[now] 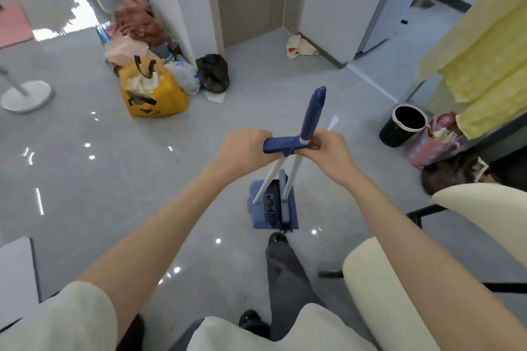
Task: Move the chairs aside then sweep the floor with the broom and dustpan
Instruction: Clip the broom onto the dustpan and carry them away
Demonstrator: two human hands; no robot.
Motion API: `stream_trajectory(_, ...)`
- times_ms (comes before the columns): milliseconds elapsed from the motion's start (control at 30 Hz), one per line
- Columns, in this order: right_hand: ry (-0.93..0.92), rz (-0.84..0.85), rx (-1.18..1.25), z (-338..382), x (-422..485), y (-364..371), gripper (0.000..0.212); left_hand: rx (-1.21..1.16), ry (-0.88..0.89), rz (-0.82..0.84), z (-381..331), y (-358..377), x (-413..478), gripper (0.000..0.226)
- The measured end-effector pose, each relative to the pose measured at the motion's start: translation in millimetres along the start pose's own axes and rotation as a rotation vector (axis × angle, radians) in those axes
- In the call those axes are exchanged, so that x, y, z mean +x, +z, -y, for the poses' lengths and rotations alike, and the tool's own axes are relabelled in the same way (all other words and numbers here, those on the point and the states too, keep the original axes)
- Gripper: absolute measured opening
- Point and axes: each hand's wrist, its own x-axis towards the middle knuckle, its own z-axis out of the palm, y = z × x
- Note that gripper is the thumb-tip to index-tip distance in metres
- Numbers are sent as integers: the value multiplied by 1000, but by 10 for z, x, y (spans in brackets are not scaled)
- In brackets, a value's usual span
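A blue dustpan (258,208) stands on the grey floor in front of my feet, with the broom head (282,208) resting in it. Two white poles rise from them to my hands. My left hand (245,148) is shut on the blue dustpan handle (281,145), which lies crosswise. My right hand (328,148) is shut around the broom handle (312,114), whose blue grip points up and away. Cream chairs (479,208) with black legs stand at my right.
A yellow bag (151,94), plastic bags and a black bag (212,72) are piled by the wall at the left. A black bin (403,125) and a patterned bag (433,148) stand at the right. A white fan base (27,95) sits far left.
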Motion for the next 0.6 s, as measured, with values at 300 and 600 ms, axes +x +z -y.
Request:
stream_trajectory(300, -13, -30, -35, 91, 2240, -85, 24, 23, -2, -129, 955, -346, 2005, 25)
stream_trajectory(600, 6, 17, -92, 406, 4157, -149, 28, -44, -45, -122, 1738, -692, 3711, 21)
